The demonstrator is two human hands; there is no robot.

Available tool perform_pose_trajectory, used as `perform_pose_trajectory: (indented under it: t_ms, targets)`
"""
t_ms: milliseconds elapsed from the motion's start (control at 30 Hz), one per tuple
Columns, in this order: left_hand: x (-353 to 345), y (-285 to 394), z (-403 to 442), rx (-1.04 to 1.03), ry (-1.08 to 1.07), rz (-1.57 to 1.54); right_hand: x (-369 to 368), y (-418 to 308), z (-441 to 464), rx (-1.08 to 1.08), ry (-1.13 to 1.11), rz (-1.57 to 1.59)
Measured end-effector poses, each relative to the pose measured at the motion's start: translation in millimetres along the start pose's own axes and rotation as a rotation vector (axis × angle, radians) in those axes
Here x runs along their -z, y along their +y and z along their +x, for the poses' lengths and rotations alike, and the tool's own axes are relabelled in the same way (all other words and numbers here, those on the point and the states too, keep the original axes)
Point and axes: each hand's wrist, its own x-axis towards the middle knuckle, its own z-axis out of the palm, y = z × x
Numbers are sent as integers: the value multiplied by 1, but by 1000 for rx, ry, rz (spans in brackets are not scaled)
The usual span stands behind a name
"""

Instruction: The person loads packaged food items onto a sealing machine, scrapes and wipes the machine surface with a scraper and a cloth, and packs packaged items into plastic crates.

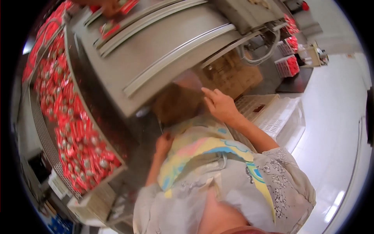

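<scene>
My right hand (222, 105) is raised in front of the apron, thumb and forefinger close together. At its fingertips is a thin, see-through plastic piece (189, 80), blurred, which looks like a bag or sheet. My left hand (164, 143) is low at the left edge of the patterned apron (194, 150), its fingers curled. A faint thin line rises above that hand; what it holds, if anything, cannot be made out. Beyond both hands is the edge of a metal table (156, 50) with raised rails.
A long metal trough (97, 136) full of red-wrapped packets (78, 140) runs along the left. Brown cardboard (230, 74) lies under the table. White plastic crates (276, 117) stand at right. Another person's hand (111, 7) is at the table's far end, near red packets.
</scene>
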Motion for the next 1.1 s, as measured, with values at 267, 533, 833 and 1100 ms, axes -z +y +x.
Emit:
perform_pose_trajectory:
  t_ms: [267, 533, 833, 1100]
  targets:
    - [-14, 21, 32, 32, -6, 109, 64, 115, 54, -81, 318, 380]
    - [-49, 118, 109, 101, -82, 68, 206, 348, 195, -340, 779, 254]
    - [-96, 240, 194, 314, -59, -56, 286, 594, 391, -187, 738, -57]
    - [-107, 279, 199, 379, -55, -127, 296, 618, 449, 1, 505, -288]
